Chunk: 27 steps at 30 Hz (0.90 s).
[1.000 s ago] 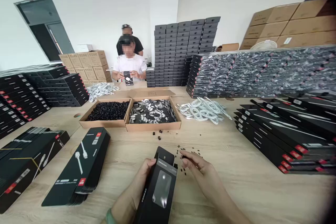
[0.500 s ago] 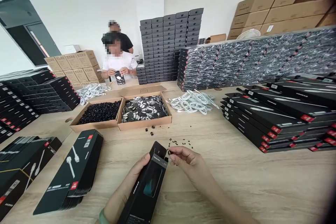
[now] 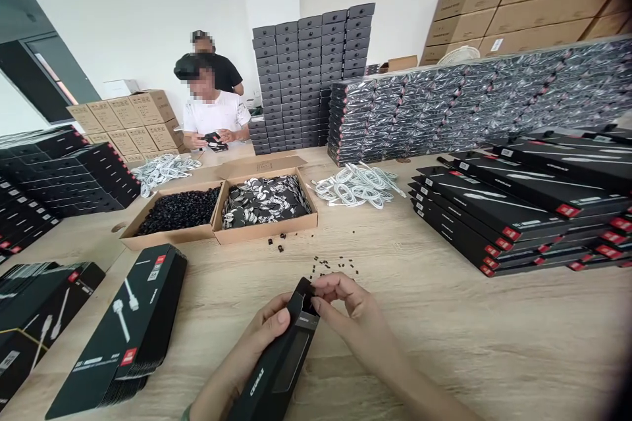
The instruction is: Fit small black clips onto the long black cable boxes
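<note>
The wooden bench (image 3: pixel 469 329) fills my view, and the hands work over it near its front edge. Well ahead of them, brown cartons (image 3: pixel 513 20) are piled high to the right, and a long bank of shrink-wrapped packs (image 3: pixel 474 99) lies in front of them. A tall block of black boxes (image 3: pixel 306 79) stands straight ahead. Beyond the bench, a seated co-worker in a white T-shirt (image 3: pixel 212 112) handles a small black item, and a person in a black shirt (image 3: pixel 222 72) stands behind.

Ahead of the hands sit two open cardboard trays: one of small black parts (image 3: pixel 168 243), and to its right one of black-and-white flat pieces (image 3: pixel 264 235). Beyond that second tray lies a bundle of white cables (image 3: pixel 355 185). Stacks of flat black product boxes sit to the hands' right (image 3: pixel 494 223) and left (image 3: pixel 123 335); nothing stands between the hands and the trays.

My forearms angle inward and the hands are close together. The left hand (image 3: pixel 257 342) clamps the black box (image 3: pixel 284 368), which is tilted with its upper end near the right hand (image 3: pixel 350 309). The right fingertips (image 3: pixel 320 306) pinch at that end; I cannot tell whether they hold a part. Small black pieces (image 3: pixel 330 266) lie scattered just ahead.
</note>
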{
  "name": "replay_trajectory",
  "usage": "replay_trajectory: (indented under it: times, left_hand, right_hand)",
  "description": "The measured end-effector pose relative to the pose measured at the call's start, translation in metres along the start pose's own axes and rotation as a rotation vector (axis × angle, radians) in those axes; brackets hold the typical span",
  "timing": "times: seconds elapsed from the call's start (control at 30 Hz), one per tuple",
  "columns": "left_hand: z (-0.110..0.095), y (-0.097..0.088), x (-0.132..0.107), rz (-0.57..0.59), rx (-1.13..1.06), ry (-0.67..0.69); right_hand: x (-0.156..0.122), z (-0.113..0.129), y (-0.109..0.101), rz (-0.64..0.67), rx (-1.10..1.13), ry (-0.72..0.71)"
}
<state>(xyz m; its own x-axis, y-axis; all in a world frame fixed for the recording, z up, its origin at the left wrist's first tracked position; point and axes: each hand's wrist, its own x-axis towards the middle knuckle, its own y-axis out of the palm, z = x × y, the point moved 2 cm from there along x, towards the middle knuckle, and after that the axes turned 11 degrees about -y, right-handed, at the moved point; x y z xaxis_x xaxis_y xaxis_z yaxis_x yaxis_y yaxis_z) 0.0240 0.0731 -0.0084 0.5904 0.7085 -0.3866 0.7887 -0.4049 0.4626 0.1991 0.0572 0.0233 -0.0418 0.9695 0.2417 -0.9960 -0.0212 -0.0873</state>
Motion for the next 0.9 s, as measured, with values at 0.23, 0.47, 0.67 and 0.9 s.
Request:
replay_trajectory:
  times: [0.23,0.47,0.67,0.9]
  left_hand:
    - [0.001,0.004,0.001,0.072,-0.003,-0.004]
    - [0.001,0.014,-0.004,0.045,0.074,0.084]
    - [0.011,0.017,0.003,0.093,0.148,0.141]
    - [0.024,0.009,0.010,-0.015,0.249,0.075]
  right_hand:
    - [-0.001,0.000,0.002,0.042,0.104,-0.044]
    - [0.000,-0.008,0.003,0.011,0.230,0.022]
    - [-0.001,-0.013,0.005,-0.048,0.284,0.076]
    - [-0.001,-0.020,0.007,-0.056,0.281,0.118]
